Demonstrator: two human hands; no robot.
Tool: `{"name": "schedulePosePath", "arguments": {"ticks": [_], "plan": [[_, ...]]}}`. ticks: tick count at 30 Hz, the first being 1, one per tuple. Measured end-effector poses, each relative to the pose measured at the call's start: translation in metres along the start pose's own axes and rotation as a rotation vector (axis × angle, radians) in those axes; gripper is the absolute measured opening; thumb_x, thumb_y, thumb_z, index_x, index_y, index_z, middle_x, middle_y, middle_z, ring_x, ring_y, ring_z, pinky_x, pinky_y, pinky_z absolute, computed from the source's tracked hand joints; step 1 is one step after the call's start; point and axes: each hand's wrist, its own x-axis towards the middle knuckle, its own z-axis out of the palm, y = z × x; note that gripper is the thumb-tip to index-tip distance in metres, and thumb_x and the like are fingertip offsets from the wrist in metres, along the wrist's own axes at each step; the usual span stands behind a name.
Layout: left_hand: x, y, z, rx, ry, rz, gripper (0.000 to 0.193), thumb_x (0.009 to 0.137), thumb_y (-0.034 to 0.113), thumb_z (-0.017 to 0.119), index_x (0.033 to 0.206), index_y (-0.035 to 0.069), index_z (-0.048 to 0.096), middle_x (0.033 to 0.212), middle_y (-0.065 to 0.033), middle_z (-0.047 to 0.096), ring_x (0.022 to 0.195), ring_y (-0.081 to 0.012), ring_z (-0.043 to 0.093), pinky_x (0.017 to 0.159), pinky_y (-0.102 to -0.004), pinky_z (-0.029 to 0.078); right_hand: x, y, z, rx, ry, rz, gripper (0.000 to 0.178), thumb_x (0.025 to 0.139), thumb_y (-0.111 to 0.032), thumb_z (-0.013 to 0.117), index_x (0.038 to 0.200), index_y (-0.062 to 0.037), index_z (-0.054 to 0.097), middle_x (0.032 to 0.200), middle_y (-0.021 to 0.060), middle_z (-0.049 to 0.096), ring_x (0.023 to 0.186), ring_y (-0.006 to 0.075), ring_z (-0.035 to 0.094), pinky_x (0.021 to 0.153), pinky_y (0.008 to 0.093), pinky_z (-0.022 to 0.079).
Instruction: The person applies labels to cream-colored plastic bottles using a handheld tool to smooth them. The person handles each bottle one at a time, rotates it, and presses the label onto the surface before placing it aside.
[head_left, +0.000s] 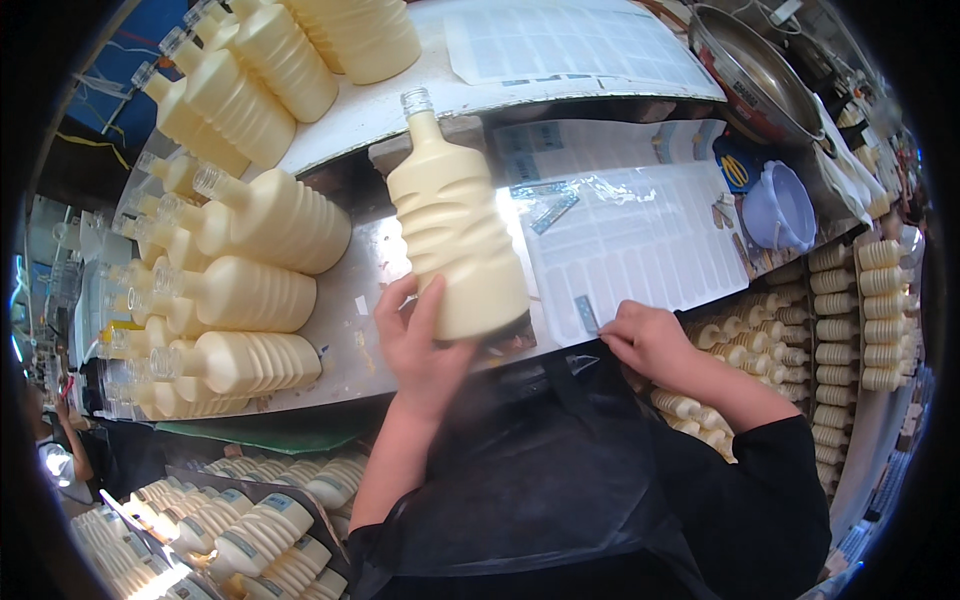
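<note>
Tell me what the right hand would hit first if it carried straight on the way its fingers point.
The right hand would likely meet the small blue label at its fingertips; whether they already touch is unclear. Beyond, leftward, the cream bottle seems next, though depth is uncertain.

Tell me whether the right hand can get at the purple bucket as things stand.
Probably yes: the purple bucket stands ahead and to the right of the right hand, with a flat sheet and nothing tall apparently between them.
</note>
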Motion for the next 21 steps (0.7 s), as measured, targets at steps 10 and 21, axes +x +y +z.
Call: {"name": "schedulePosePath", "arguments": {"ticks": [10,21], "plan": [[0.013,-0.003,-0.009,-0.094,0.0,-0.114,0.08,0.082,0.031,0.078,0.148,0.0,0.045,0.146,-0.0238,0.042,0.13,-0.0417,0.047,0.11,-0.0479,0.041,0.18,-0.076,-0.086,0.222,0.251,-0.297,0.014,0.087,-0.004,0.072,0.099,-0.0018,0.077,0.08,0.0012,0.061,0.068,0.0127,0.062,0.059,0.0275,0.048],[0.114,-0.025,0.001,-0.698,-0.01,-0.722,0.039,0.1,0.028,0.063,0.129,0.003,0.058,0.119,-0.0082,0.056,0.112,-0.0186,0.055,0.103,-0.0342,0.043,0.226,-0.063,-0.098,-0.543,0.219,-0.867,0.009,0.081,-0.013,0.068,0.088,-0.0122,0.063,0.077,0.0031,0.048,0.061,0.018,0.06,0.049,0.033,0.048]]}}
